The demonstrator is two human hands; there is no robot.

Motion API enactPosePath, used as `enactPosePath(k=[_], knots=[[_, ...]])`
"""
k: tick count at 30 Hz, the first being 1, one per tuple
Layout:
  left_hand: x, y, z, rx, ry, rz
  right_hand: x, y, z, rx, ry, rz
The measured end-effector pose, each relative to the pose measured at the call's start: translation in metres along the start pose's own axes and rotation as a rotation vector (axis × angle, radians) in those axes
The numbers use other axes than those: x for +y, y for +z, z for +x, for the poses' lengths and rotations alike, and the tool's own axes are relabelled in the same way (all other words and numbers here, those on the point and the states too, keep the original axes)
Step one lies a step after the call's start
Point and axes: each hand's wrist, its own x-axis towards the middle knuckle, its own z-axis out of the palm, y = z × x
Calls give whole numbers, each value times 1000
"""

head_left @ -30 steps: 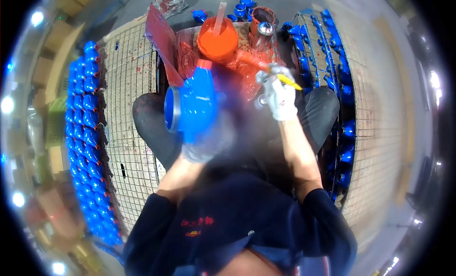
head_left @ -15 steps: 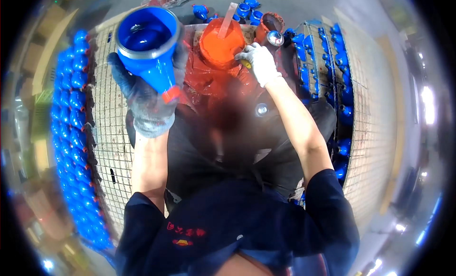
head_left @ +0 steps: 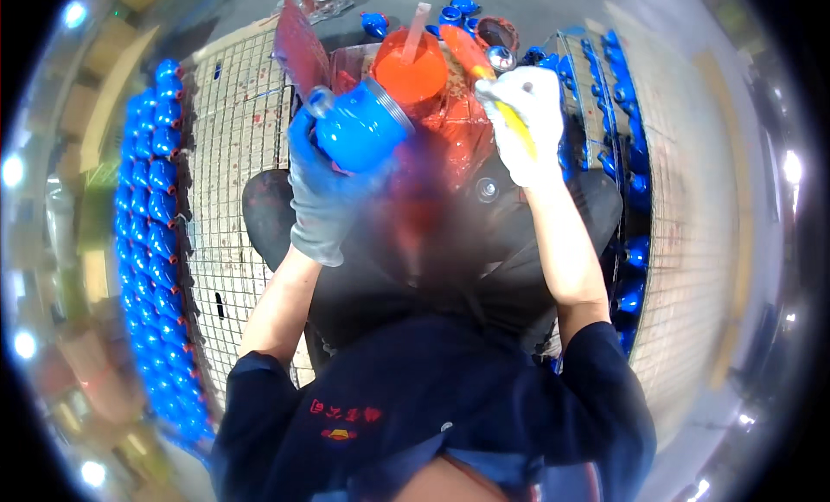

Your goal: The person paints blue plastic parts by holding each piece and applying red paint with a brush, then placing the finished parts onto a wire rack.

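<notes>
My left hand (head_left: 322, 186), in a grey glove, is wrapped round a glossy blue metal casting (head_left: 354, 134). The casting lies tilted, with its bare, ridged rim turned to the upper right and a small round end at the upper left. In my white-gloved right hand (head_left: 526, 126) is a paintbrush (head_left: 512, 121) with a yellow handle. Its orange-coated head points up and left, beside the paint tub (head_left: 437, 80). Bright orange paint (head_left: 406, 78) fills that tub, and a flat stick (head_left: 418, 26) stands in it.
Rows of blue castings (head_left: 164, 208) line the left side, beside a wire-mesh rack (head_left: 220, 156). More blue castings (head_left: 638, 182) hang or stand at the right. A paint-stained can (head_left: 499, 31) and a dark red panel (head_left: 301, 52) stand at the back.
The blue casting has been turned, its wide rim swinging to the right, and carried lower. My right hand has moved right, away from the tub, bringing the orange-coated brush into sight.
</notes>
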Motion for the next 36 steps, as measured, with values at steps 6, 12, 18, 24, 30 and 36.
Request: enactPosePath(k=[6, 12, 18, 24, 30, 36], knots=[[16, -5, -19, -139, 511, 269, -65, -35, 58, -127, 84, 165], [27, -10, -32, -347, 716, 237, -96, -61, 84, -556, 727, 192], [34, -3, -40, -313, 674, 254, -101, -75, 68, -596, 667, 175], [38, -3, -41, -233, 185, 111, -104, -68, 27, -372, 280, 198], [34, -12, -24, -182, -388, -502, -103, -65, 21, -365, -192, 183], [48, -42, 1, -347, -924, -1269, -82, -62, 3, -359, -331, 169]])
